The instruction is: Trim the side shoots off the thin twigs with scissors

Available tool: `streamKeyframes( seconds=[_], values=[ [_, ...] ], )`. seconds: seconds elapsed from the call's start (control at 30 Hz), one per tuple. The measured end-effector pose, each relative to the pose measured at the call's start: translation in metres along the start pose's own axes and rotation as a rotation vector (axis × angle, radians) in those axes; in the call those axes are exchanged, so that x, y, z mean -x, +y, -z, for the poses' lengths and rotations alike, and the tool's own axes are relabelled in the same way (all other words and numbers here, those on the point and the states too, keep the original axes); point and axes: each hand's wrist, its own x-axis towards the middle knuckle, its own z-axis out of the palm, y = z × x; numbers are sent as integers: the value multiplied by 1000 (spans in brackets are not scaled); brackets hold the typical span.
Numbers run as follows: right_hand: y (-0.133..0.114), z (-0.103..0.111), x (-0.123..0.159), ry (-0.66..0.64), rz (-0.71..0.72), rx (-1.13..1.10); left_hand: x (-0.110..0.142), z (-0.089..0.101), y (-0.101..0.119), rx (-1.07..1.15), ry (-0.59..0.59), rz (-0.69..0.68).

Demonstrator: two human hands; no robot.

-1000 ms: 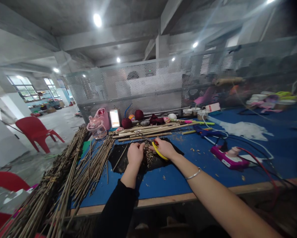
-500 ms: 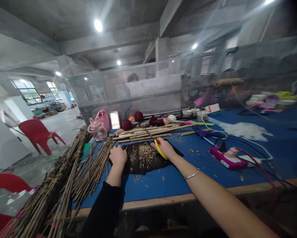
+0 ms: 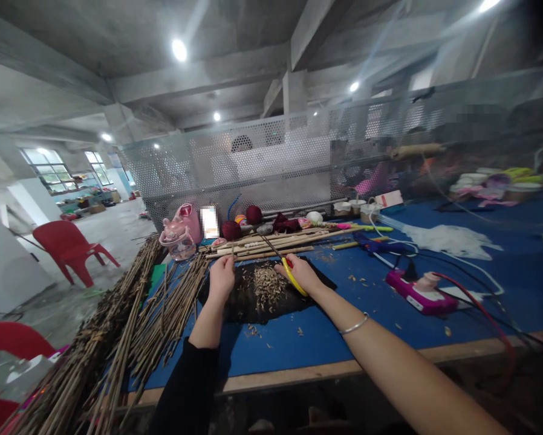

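Note:
My right hand (image 3: 302, 275) is closed around yellow-handled scissors (image 3: 294, 279), whose dark blades point up and to the left. The fingers of my left hand (image 3: 221, 279) are pinched together, and a short thin stick (image 3: 233, 249) seems to stand up from the fingertips. Between the two hands lies a black cloth (image 3: 253, 309) bearing a heap of small brown cut pieces (image 3: 269, 284). Some pieces have scattered onto the blue tabletop (image 3: 280, 350) in front.
Thin dry stalks (image 3: 162, 320) lie in bundles at the left. Poles (image 3: 276, 241) and dark red yarn balls (image 3: 254, 214) line the back, beside a pink jug (image 3: 187, 220). A purple power strip (image 3: 419, 293) with cables is at the right. A perforated metal screen (image 3: 262, 157) stands behind.
My left hand has lifted off the cloth's left side and moved slightly up and right, with its fingertips pinched. My right hand stays about where it was with the scissors.

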Motion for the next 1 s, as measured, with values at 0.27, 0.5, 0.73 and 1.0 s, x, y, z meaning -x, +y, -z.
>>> streamKeyframes(
  seconds=[0.27, 0.5, 0.73, 1.0],
  values=[
    [-11, 4, 5, -112, 86, -148, 15, -40, 23, 640, -288, 88],
    [-15, 4, 9, -211, 139, -250, 32, -45, 11, 646, -349, 40],
    [-17, 6, 10, -211, 128, -284, 36, -47, 15, 689, -360, 81],
    [-27, 10, 13, -281, 140, -327, 39, -46, 16, 736, -407, 111]
  ],
)
